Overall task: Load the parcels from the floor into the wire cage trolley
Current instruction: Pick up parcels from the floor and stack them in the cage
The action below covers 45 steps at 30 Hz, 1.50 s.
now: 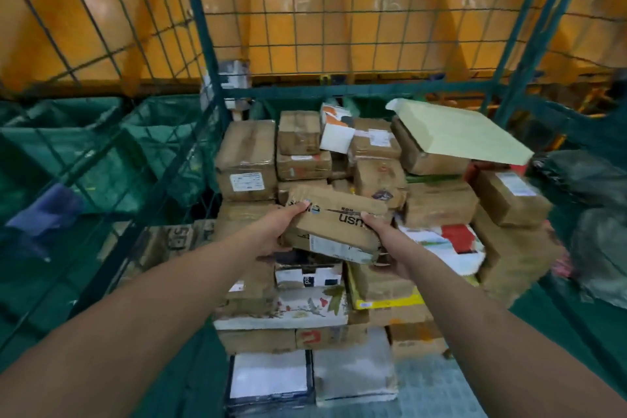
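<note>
A flat brown cardboard parcel (334, 224) with black lettering and a white label hangs over the pile inside the green wire cage trolley (203, 44). My left hand (276, 231) grips its left end, thumb on top. My right hand (381, 241) holds its right end from the side and below. Under it lies a stack of parcels (437, 204), mostly taped brown boxes, with some white and printed ones near the front.
A pale yellow flat envelope (458, 132) lies tilted on the back right boxes. Green sacks (101, 153) sit beyond the left mesh wall. Dark plastic bags (590, 180) lie at the right. An orange wall stands behind the mesh.
</note>
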Available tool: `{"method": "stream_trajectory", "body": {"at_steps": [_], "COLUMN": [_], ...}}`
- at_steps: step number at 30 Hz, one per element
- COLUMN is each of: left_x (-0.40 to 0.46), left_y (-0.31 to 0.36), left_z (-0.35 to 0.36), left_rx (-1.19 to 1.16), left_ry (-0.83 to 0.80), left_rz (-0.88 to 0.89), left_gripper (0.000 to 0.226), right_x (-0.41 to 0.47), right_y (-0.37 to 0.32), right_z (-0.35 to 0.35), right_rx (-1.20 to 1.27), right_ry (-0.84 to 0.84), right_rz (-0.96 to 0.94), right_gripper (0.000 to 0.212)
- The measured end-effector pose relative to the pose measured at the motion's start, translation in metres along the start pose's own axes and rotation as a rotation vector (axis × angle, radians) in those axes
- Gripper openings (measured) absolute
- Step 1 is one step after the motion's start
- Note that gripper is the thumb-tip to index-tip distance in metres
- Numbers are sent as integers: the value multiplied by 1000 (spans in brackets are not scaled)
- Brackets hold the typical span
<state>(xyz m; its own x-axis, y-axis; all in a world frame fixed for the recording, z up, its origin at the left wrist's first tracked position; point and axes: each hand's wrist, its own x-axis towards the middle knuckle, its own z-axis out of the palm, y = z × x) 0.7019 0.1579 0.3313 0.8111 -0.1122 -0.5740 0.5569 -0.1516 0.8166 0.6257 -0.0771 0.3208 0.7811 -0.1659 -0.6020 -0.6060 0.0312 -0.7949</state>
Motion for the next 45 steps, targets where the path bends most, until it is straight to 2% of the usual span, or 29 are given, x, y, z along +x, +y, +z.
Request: {"method": "stream_trajectory", "body": {"at_steps": [5,8,10,13,19,23,25,27,31,34,37,41,42,45], "left_x": [9,22,32,42,74,102,114,127,171,203,211,220,221,223], "left_y": [23,21,13,1,-9,3,9,14,15,4,8,10,11,14], "left_z": [-18,-27,-33,-46,-94,-126,-141,-150,-174,-185,-183,-174,-173,-168], "left_rx": [-36,-38,-23,-24,-43,-82,-47,-27,-16,-34,-23,-38,-64,-97], "left_ry": [145,237,323,392,444,478,483,487,487,483,477,380,377,368], "left_rz": [-15,-48,-85,-176,-165,-121,-117,-122,-200,-189,-195,-142,-155,-197], "left_gripper": [30,26,30,38,41,72,69,52,63,71,60,49,45,39], "right_x": [50,87,107,124,157,172,184,198,236,247,258,276,275,270], "right_y": [-32,-46,-53,-65,-73,-79,-82,-87,-92,-94,-96,-90,-90,-92], "right_z": [12,21,33,61,125,177,195,207,228,235,238,237,237,233], "right_rx": [-44,-52,-79,-149,-250,-207,-197,-176,-178,-158,-136,-57,-34,-45], "right_ry": [-172,-249,-297,-347,-360,-395,-381,-352,-277,-240,-215,-160,-159,-168], "right_rz": [59,95,105,98,129,143,131,122,127,134,134,163,184,198], "right_gripper": [56,63,64,54,43,27,26,26,42,47,55,71,66,19]}}
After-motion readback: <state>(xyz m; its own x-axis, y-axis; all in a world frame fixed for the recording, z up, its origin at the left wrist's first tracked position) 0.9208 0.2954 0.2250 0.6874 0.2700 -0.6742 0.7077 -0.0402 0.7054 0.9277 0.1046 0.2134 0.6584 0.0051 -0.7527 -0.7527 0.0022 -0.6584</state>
